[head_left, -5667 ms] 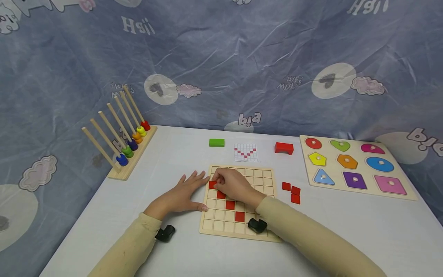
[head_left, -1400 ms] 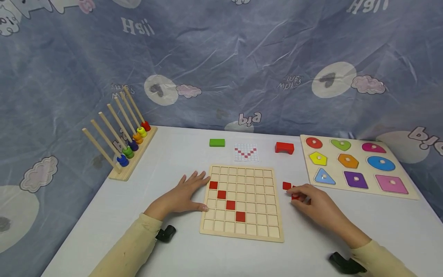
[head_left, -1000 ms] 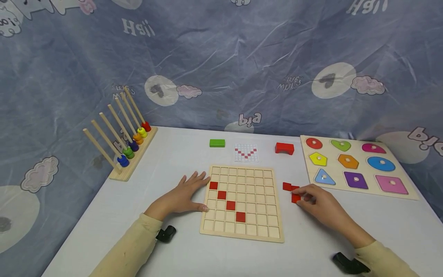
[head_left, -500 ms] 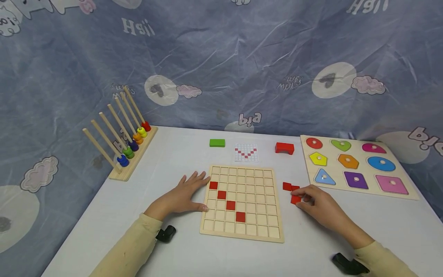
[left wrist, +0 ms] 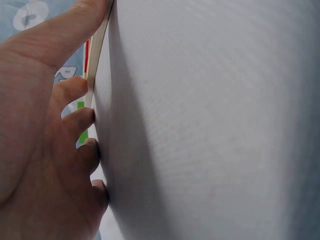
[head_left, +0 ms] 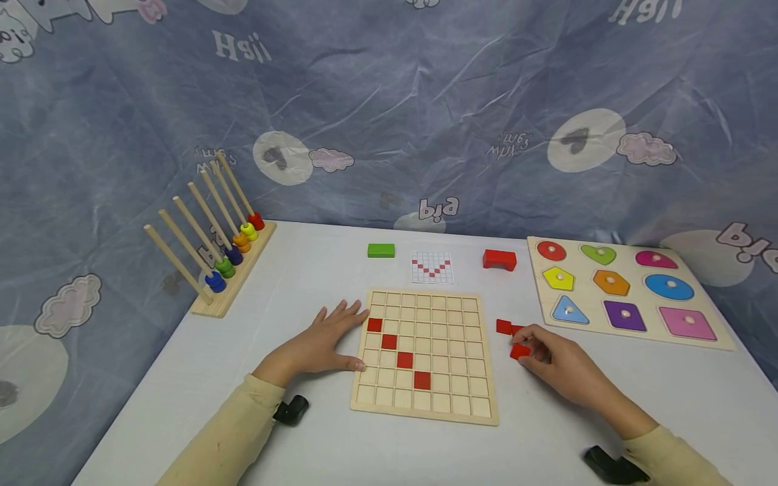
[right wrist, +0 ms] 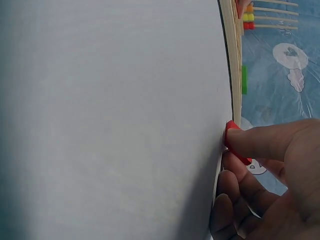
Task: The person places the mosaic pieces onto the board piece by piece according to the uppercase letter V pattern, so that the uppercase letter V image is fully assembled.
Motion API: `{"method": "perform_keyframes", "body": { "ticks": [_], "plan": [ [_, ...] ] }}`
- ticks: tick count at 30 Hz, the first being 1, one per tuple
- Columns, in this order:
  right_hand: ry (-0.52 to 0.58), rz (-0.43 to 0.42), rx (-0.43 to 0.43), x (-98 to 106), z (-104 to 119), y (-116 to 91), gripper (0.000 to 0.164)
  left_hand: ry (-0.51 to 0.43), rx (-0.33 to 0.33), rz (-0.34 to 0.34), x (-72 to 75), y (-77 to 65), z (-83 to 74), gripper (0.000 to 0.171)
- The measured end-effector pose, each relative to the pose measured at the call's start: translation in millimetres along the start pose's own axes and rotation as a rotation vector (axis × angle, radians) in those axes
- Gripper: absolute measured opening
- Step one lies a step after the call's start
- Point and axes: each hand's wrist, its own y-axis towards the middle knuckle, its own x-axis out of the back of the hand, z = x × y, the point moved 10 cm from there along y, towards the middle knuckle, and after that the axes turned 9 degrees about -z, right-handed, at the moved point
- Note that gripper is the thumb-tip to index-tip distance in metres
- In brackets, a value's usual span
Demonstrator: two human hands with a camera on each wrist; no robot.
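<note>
My left hand (head_left: 316, 344) lies flat on the table with fingers spread, its fingertips and thumb touching the left edge of the wooden grid board (head_left: 462, 378). Four cells of that board, in a diagonal from upper left toward lower middle, hold red square tiles such as one tile (head_left: 422, 381). To the right of the board my right hand (head_left: 565, 361) pinches another red tile (right wrist: 234, 135) between thumb and finger, tilted up from the table. Beside it lie a flat red tile (head_left: 504, 327) and one more red tile (head_left: 517, 330), partly hidden by my fingers.
Behind the board are a green block (head_left: 381, 250), a printed pattern card (head_left: 432, 268) and a red arch block (head_left: 500, 260). A shape puzzle board (head_left: 583, 270) stands at the right. At the left is a rack (head_left: 234, 277) with upright pegs and coloured beads.
My right hand has left the board's upper left tile and moved right to the loose tiles. It now pinches one, lifting its edge. My left hand has stayed in place.
</note>
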Motion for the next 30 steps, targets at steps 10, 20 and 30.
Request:
{"method": "perform_keyframes", "body": {
  "ticks": [10, 20, 30],
  "plan": [
    [0.028, -0.018, -0.003, 3, 3, -2, 0.030, -0.005, -0.005, -0.001, 0.3, 0.2, -0.3, 0.106],
    [0.086, -0.046, 0.003, 4, 10, 0, 0.027, -0.005, -0.001, 0.002, 0.2, 0.6, -0.1, 0.106],
    [0.116, -0.060, 0.020, -1, 20, 3, 0.025, -0.012, 0.000, 0.000, 0.4, 0.2, -0.3, 0.106]
  ]
}}
